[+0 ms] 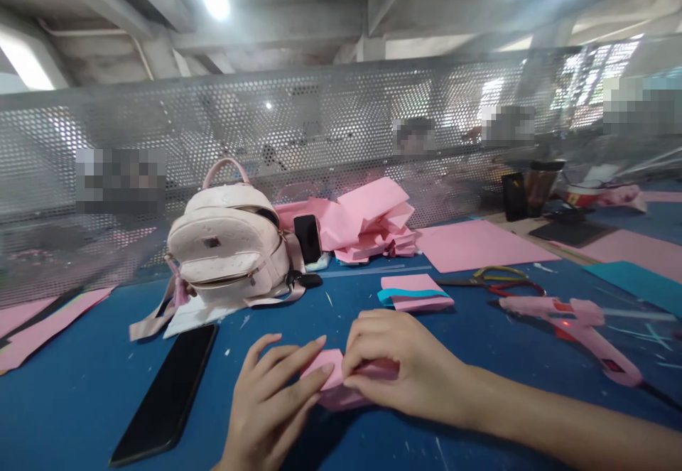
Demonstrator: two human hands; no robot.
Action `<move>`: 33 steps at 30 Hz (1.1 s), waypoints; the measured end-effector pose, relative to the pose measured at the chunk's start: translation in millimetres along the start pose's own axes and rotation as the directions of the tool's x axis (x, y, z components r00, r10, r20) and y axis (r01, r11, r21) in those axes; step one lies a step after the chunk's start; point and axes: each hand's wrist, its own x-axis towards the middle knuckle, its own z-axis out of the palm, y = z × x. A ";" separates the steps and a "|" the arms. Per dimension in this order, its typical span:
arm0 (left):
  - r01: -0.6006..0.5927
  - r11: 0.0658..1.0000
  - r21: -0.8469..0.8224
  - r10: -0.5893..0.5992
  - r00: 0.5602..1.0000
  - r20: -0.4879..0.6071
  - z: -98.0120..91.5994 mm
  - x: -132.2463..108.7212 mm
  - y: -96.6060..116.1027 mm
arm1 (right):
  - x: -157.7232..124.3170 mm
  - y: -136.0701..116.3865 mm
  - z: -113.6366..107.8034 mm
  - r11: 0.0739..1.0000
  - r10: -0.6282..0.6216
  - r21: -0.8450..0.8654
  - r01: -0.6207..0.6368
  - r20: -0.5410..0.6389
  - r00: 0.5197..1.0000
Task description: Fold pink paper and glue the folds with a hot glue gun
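Note:
A small folded piece of pink paper [341, 393] is at the front middle, just over the blue table [266, 329]. My left hand [274, 396] holds its left side, the middle fingers slightly apart and lying along the paper. From the right, my right hand [397, 364] closes on the same paper with thumb and fingertips, covering part of it. Just behind my right hand lies a folded pink packet [420, 300] with a turquoise strip [408, 293] across it. A pink glue gun [580, 322], its red light lit, rests to the right.
A black phone [168, 396] lies at left, before a pale pink backpack [229, 236]. Behind are crumpled pink paper [373, 219], a flat pink sheet [479, 244] and scissors [495, 280]. A perforated metal screen [330, 116] runs along the back; people sit beyond it.

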 end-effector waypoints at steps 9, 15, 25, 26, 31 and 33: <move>0.325 0.864 -0.385 -0.367 0.929 -0.039 6.2 -3.9 -0.1 | 5.6 10.9 -7.2 1.000 -0.023 -0.012 0.023 0.000 1.000; 0.339 0.826 -0.450 -0.402 0.915 -0.048 2.9 2.5 4.8 | 5.8 12.3 -7.5 0.998 -0.044 -0.037 0.044 0.000 0.999; 0.524 0.548 -0.652 -0.542 0.816 0.200 25.5 -15.4 7.8 | 5.9 10.9 -17.5 0.963 -0.152 -0.207 0.173 0.112 0.982; 0.545 0.525 -0.654 -0.560 0.800 0.217 29.1 -18.3 8.3 | 6.0 11.2 -19.9 0.936 -0.197 -0.273 0.223 0.121 0.973; 0.572 0.589 -0.572 -0.470 0.817 0.333 33.8 -21.7 10.3 | 6.5 7.9 -29.9 0.703 -0.384 -0.596 0.387 0.140 0.913; 0.546 0.604 -0.580 -0.418 0.837 0.353 31.4 -20.0 11.2 | 6.8 5.5 -31.6 0.661 -0.404 -0.629 0.409 0.161 0.900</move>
